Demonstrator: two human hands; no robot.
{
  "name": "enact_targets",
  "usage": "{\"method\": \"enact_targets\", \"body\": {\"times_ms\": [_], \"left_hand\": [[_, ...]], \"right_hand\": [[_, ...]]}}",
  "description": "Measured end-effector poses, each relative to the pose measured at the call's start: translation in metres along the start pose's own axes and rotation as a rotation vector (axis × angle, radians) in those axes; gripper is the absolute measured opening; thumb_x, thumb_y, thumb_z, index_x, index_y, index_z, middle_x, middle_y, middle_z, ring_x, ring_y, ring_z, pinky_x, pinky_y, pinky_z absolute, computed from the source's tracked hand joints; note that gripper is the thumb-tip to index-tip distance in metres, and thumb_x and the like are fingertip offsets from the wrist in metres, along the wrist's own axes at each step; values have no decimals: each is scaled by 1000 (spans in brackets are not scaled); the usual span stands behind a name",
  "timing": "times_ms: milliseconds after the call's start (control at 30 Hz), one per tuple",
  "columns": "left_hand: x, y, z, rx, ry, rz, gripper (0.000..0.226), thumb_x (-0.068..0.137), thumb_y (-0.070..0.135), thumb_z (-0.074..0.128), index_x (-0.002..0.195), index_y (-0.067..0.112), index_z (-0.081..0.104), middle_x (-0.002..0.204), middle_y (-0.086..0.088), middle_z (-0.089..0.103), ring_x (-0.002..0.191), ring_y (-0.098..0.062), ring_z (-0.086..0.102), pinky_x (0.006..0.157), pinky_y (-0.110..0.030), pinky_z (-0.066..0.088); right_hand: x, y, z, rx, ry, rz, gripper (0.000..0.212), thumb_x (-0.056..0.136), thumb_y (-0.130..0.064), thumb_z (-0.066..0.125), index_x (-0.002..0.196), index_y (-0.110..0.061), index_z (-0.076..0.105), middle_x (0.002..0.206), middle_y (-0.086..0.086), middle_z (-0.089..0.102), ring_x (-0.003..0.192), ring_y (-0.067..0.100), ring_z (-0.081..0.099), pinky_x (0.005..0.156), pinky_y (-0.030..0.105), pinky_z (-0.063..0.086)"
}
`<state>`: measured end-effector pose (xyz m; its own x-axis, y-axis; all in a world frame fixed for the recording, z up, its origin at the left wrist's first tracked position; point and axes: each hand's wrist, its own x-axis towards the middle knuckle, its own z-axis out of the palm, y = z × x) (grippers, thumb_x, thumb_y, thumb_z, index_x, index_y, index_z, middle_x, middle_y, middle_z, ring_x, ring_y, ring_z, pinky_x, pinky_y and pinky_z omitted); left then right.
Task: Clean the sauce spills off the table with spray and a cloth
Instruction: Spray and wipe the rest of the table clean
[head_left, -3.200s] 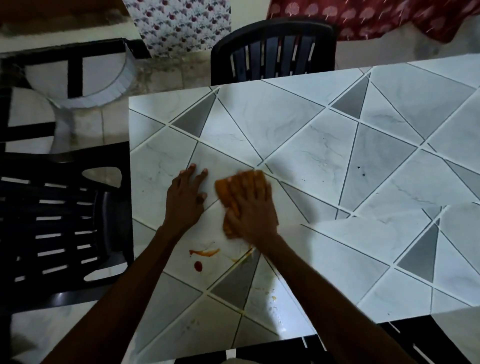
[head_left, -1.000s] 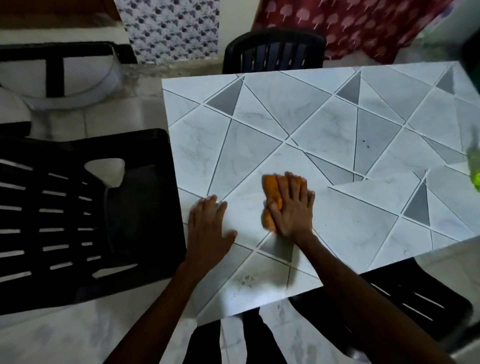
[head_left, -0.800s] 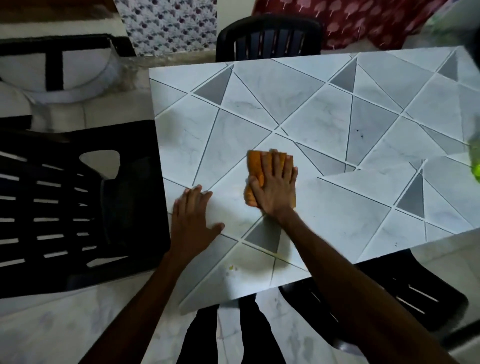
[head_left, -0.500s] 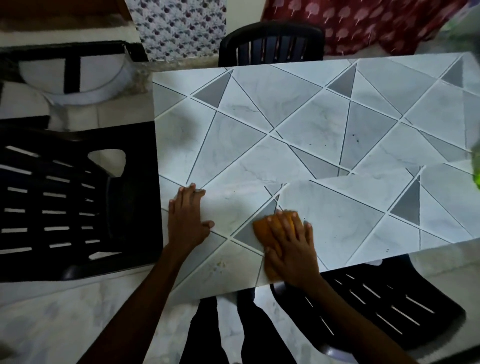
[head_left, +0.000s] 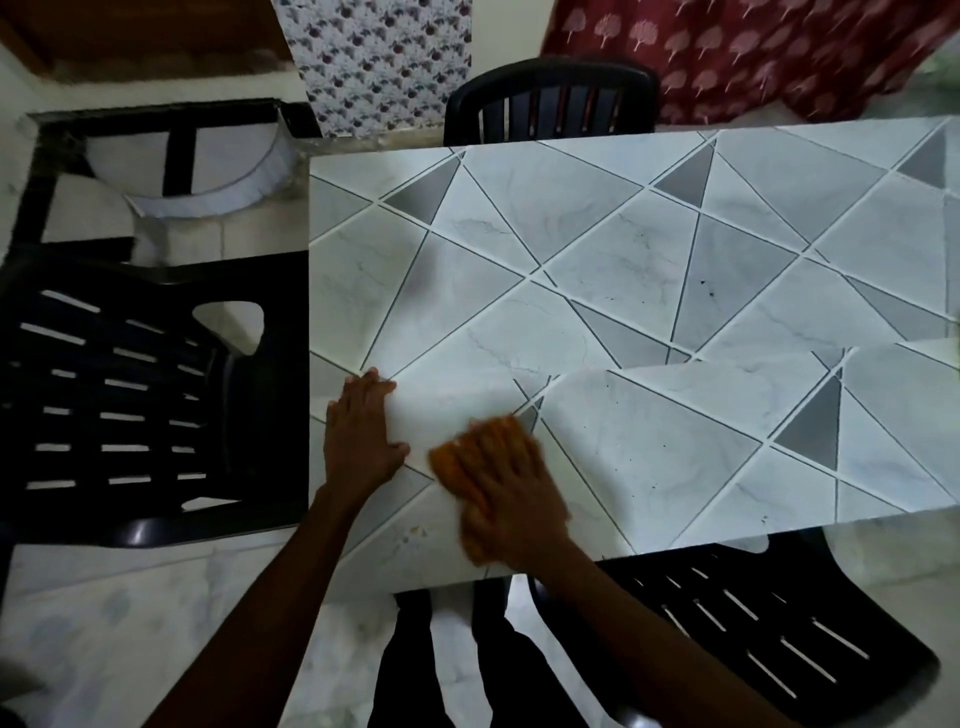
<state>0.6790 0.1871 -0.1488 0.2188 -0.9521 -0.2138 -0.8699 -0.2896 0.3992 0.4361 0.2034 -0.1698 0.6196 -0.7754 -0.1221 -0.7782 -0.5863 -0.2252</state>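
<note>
Wiping looks nearly done: the left hand (head_left: 361, 441) lies flat, fingers straight, on the desk (head_left: 675, 260); faint yellowish specks (head_left: 415, 531) sit by the near edge; the right hand (head_left: 511, 483), fingers spread, presses the orange cloth (head_left: 448, 467) beside them.

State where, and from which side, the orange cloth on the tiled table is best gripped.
Probably its exposed left edge, pinched from above: the flat orange cloth lies spread on the marble-patterned tiled table under the right hand, leaving mostly that strip showing.
</note>
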Motion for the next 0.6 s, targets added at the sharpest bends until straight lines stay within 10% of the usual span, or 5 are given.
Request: {"method": "enact_targets", "body": {"times_ms": [333,500,600], "left_hand": [[-38,73,38,-17,65,144,77,73,-14,63,144,10,46,155,-14,38,148,-34,25,119,-52,24],[-38,87,52,-36,-13,219,59,91,30,49,147,16,43,157,-12,35,147,-34,26,117,-52,23],[-40,86,61,22,-89,247,73,86,54,51,151,24,36,162,-9,24,149,-33,20,117,-52,21]], "right_hand": [[48,93,-30,42,49,538,80,94,-65,31,161,-29,5,170,4,0,154,40,-7,123,57,0],[-44,63,-16,3,17,147,73,93,-56,44,158,-30,25,168,4,17,155,37,4,122,55,14],[-108,101,-15,26,-3,245,73,92,-53,48,158,-34,23,168,-2,13,156,30,0,122,56,12]]}}
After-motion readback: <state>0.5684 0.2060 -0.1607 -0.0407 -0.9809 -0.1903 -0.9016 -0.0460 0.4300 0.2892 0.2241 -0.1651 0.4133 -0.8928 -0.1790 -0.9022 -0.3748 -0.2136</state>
